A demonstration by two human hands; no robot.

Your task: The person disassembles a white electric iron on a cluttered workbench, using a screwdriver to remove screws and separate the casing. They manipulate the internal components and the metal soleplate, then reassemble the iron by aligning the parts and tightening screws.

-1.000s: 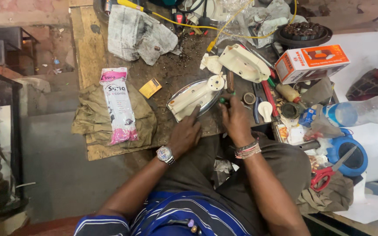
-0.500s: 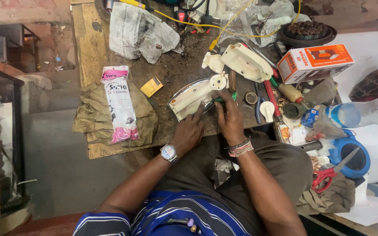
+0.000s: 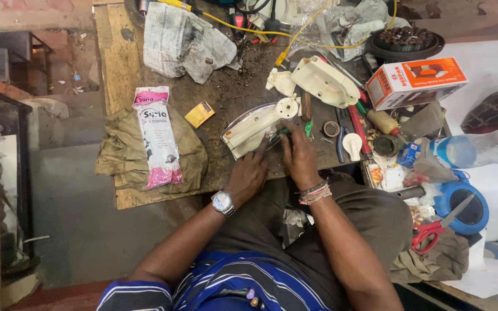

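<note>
Wooden bench (image 3: 123, 63) carries a cream iron body (image 3: 255, 128) lying near its front edge. Left hand (image 3: 248, 175) rests fingers spread against the iron's lower side; right hand (image 3: 298, 154) pinches a green-handled screwdriver (image 3: 283, 132) touching it.

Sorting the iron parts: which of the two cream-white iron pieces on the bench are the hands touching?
The iron base with the round dial, nearest the person; the cream cover lies untouched farther back.
</note>
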